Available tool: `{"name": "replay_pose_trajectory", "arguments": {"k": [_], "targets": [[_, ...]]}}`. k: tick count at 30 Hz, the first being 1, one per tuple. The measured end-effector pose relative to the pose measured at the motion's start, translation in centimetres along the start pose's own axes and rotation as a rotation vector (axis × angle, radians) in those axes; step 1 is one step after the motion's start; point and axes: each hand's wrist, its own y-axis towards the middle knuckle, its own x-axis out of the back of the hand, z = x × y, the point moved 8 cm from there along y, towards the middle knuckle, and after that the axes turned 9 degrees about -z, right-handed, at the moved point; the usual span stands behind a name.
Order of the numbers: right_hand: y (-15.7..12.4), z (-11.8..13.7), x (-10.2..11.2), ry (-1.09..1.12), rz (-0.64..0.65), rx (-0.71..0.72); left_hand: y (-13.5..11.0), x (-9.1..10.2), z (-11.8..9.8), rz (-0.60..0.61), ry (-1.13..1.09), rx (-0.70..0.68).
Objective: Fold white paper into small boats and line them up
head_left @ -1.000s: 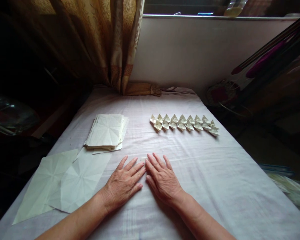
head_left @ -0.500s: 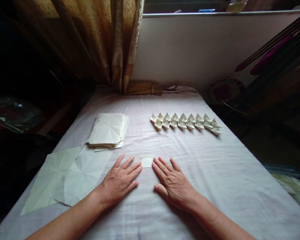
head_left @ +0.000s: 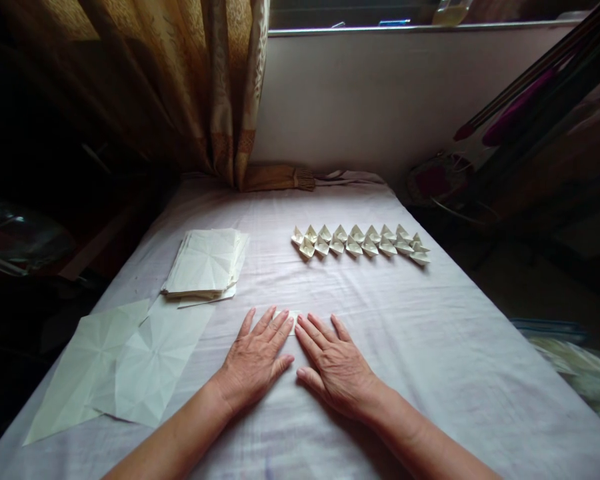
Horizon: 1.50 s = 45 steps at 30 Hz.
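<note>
A small folded piece of white paper (head_left: 293, 328) lies flat on the cloth-covered table, partly hidden by fingers. My left hand (head_left: 257, 357) rests over its left part, palm down, with the fingers stretched out. At the paper's right edge, my right hand (head_left: 335, 363) lies flat too, its fingers extended and index fingertip touching or almost touching the paper. Neither hand grips anything. Beyond them, to the right, several small folded paper boats (head_left: 355, 245) stand nested in two rows.
A stack of creased white paper sheets (head_left: 203, 263) sits to the left. Loose creased sheets (head_left: 147, 373) overlap nearer me at the left edge. A gold curtain (head_left: 225, 100) hangs down to the far side of the table (head_left: 430, 347), by the wall (head_left: 340, 100).
My left hand has slid right, over the paper, covering more of it. My right hand stays flat at the paper's right side. The whole view has shifted slightly.
</note>
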Motion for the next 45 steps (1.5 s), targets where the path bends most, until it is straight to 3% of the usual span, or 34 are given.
{"name": "replay_pose_trajectory", "arguments": {"k": [9,17,25,34,45], "targets": [[2.1,-0.2,0.2,-0.051,-0.038,-0.088,-1.4,0.7,1.2,-0.009,0.009,-0.023],[-0.3,0.7,0.2,-0.05,-0.017,0.008,-1.0,1.3,0.9,-0.043,0.024,-0.037],[0.4,0.4,0.7,-0.087,-0.054,-0.008,-1.2,1.7,1.1,-0.088,0.021,-0.038],[0.1,1.5,0.7,-0.09,-0.105,0.007,-1.4,1.7,-1.0,-0.13,0.006,-0.025],[-0.8,-0.2,0.8,-0.118,-0.063,-0.04,-2.9,2.7,1.5,-0.185,-0.027,0.036]]}}
